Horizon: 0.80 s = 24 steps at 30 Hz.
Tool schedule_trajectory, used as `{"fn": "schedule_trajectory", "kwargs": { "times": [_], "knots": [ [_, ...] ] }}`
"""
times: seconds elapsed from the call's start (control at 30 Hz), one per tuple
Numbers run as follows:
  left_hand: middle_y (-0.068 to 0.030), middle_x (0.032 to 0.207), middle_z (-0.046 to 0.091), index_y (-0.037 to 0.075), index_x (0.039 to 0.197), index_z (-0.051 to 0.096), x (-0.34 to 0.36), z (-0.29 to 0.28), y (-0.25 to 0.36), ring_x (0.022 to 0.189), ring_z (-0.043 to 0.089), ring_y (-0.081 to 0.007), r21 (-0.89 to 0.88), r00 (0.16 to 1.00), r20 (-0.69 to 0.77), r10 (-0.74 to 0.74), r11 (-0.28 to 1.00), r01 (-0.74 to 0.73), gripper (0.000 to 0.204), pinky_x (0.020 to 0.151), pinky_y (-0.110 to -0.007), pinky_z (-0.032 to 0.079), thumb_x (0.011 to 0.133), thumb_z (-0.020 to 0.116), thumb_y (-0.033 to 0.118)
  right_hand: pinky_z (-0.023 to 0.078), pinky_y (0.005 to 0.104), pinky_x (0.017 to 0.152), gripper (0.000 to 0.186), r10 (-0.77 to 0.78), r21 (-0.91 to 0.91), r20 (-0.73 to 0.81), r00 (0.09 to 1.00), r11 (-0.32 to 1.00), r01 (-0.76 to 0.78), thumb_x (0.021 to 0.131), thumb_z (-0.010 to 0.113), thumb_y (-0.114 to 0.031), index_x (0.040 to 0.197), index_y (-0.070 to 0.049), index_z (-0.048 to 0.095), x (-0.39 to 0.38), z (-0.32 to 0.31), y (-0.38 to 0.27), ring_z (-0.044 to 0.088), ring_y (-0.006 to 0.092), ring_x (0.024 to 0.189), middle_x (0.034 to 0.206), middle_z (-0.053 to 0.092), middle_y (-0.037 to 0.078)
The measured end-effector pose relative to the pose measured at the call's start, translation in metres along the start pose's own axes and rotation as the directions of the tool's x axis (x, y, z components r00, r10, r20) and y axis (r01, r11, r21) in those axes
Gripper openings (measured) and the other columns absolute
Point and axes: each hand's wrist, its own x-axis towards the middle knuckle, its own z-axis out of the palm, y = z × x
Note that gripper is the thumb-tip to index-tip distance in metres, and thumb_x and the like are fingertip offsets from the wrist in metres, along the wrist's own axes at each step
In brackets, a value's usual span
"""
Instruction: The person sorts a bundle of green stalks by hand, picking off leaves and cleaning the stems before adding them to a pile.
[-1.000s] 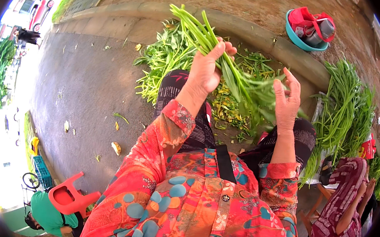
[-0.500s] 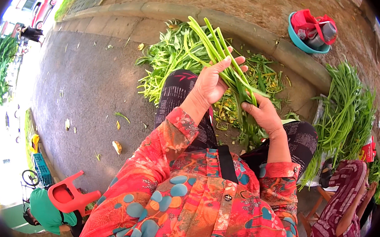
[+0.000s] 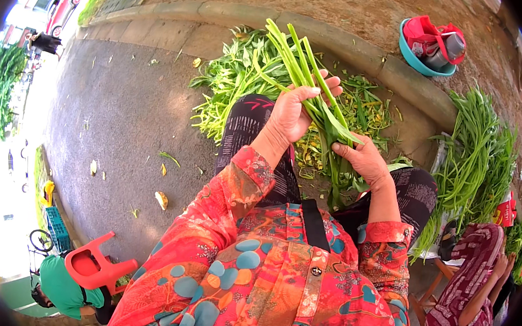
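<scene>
A bunch of water spinach [image 3: 292, 54] slants up between my hands, its pale stems pointing to the far side and its leaves hanging toward my lap. My left hand [image 3: 290, 113] is wrapped round the stems, thumb across them. At the leafy lower part, my right hand [image 3: 366, 163] pinches a leaf of the same bunch between thumb and fingers; its other fingertips are partly hidden. Beyond my left knee lies a heap of cut greens [image 3: 234, 77]. Green and yellow leaf scraps [image 3: 365, 104] are scattered on the ground behind the bunch.
A blue basin [image 3: 430, 69] with a red bag and a grey flask stands at the far right, beyond the kerb [image 3: 224, 14]. Long greens [image 3: 470, 150] are piled at my right, near a person in maroon [image 3: 464, 286]. A red stool [image 3: 103, 267] is at lower left.
The bunch has turned slightly, and a broad leaf now shows stretched between my two hands. Both hands keep their hold almost in place.
</scene>
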Motion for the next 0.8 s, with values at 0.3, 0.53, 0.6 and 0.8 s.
{"fn": "schedule_trajectory", "kwargs": {
  "times": [0.3, 0.53, 0.6, 0.8],
  "knots": [
    [-0.0142, 0.109, 0.062, 0.003, 0.129, 0.046, -0.001, -0.003, -0.004, 0.104, 0.060, -0.0289, 0.098, 1.000, -0.003, 0.003, 0.995, -0.003, 0.045, 0.093, -0.046, 0.049, 0.087, 0.059, 0.006, 0.046, 0.0276, 0.080, 0.033, -0.013, -0.108, 0.003, 1.000, 0.994, 0.014, 0.085, 0.066, -0.013, 0.115, -0.001, 0.060, 0.001, 0.000, 0.002, 0.056, 0.0091, 0.087, 0.098, 0.065, 0.000],
    [-0.0054, 0.086, 0.058, 0.004, 0.129, 0.044, -0.003, -0.009, -0.009, 0.081, 0.060, -0.0181, 0.144, 0.997, -0.072, -0.004, 0.989, 0.014, 0.046, 0.084, -0.041, 0.053, 0.087, 0.062, 0.005, 0.045, 0.0320, 0.089, 0.056, -0.103, -0.426, 0.018, 0.995, 0.899, 0.100, 0.072, 0.074, -0.015, 0.124, -0.003, 0.057, -0.004, -0.009, 0.003, 0.059, 0.0197, 0.097, 0.106, 0.065, 0.010],
    [-0.0033, 0.082, 0.056, 0.004, 0.128, 0.044, -0.002, -0.009, -0.011, 0.075, 0.059, -0.0154, 0.165, 0.996, -0.092, 0.003, 0.986, 0.013, 0.047, 0.078, -0.036, 0.053, 0.086, 0.065, 0.006, 0.046, 0.0326, 0.089, 0.058, -0.123, -0.548, -0.069, 0.990, 0.834, 0.066, 0.070, 0.075, -0.013, 0.124, -0.003, 0.056, -0.009, -0.022, 0.006, 0.059, 0.0204, 0.096, 0.107, 0.065, 0.010],
    [-0.0013, 0.079, 0.058, 0.001, 0.124, 0.047, 0.002, -0.015, -0.024, 0.071, 0.057, -0.0126, 0.392, 0.983, -0.159, 0.097, 0.920, -0.027, 0.051, 0.069, -0.027, 0.048, 0.080, 0.072, 0.005, 0.049, 0.0264, 0.075, 0.030, -0.310, -0.406, -0.471, 0.826, 0.907, 0.109, 0.080, 0.068, -0.010, 0.107, 0.001, 0.064, -0.003, -0.039, 0.000, 0.061, 0.0123, 0.080, 0.092, 0.067, 0.006]
  ]
}}
